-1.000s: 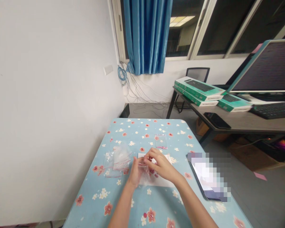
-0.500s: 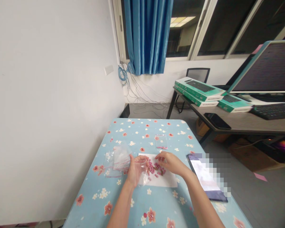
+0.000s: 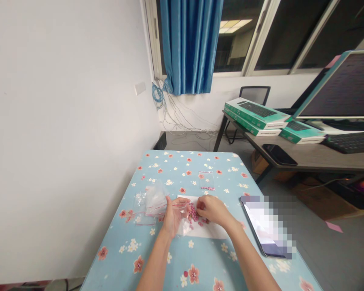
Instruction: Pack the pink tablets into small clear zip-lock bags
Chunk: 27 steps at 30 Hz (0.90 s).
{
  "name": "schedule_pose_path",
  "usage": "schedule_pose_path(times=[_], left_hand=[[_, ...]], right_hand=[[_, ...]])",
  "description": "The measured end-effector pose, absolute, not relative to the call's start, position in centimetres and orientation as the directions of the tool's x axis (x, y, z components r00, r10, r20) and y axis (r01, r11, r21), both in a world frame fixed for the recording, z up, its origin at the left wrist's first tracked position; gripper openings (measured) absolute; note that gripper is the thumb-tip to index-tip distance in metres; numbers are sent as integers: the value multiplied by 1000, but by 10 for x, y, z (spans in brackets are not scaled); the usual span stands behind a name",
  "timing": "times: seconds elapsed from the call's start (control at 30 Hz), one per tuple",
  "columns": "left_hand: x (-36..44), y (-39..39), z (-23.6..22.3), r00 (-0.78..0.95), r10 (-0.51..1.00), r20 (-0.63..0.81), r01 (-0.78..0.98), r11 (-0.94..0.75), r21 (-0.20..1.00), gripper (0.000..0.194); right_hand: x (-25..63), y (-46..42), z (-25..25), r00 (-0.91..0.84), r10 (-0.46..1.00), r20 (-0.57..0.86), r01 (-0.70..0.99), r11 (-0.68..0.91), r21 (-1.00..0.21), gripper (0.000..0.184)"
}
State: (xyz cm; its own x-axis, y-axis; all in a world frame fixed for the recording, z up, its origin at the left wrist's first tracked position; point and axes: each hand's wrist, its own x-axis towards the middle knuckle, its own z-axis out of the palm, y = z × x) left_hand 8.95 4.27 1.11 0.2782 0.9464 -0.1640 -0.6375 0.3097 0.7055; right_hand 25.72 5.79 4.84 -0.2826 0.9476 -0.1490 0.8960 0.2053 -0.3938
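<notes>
Lettering on the green boxes (image 3: pixel 256 114) unreadable, the left hand (image 3: pixel 172 218) grips a clear bag (image 3: pixel 185 227) at the white sheet (image 3: pixel 212 233)'s left edge, right hand (image 3: pixel 214 210) bunched at pink beads (image 3: pixel 193 212) on it, any pinch hidden

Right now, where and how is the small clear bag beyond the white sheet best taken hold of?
Probably by the far edge of the small clear bag, pinched from above and from the right side. It lies flat, and its pink beads sit along the near edge, leaving the far part thin. The right hand is the nearer one.
</notes>
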Motion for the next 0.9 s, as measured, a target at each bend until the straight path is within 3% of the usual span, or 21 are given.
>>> schedule_pose_path(times=[0.2,0.37,0.5,0.7,0.9], left_hand=[[89,43,11,289,943,-165,-640,318,699,73],[88,43,11,296,942,-159,-652,321,687,73],[88,43,11,304,940,-153,-651,322,688,72],[90,43,9,328,928,-174,-645,355,676,71],[93,42,10,296,931,-211,-660,359,660,67]], right_hand=[[253,56,46,-286,952,-110,912,235,-337,12],[255,57,43,-305,946,-109,896,247,-369,14],[260,60,43,-316,946,-79,851,245,-464,14],[254,59,57,-250,956,156,571,275,-774,19],[230,47,69,-275,917,288,468,390,-793,17]])
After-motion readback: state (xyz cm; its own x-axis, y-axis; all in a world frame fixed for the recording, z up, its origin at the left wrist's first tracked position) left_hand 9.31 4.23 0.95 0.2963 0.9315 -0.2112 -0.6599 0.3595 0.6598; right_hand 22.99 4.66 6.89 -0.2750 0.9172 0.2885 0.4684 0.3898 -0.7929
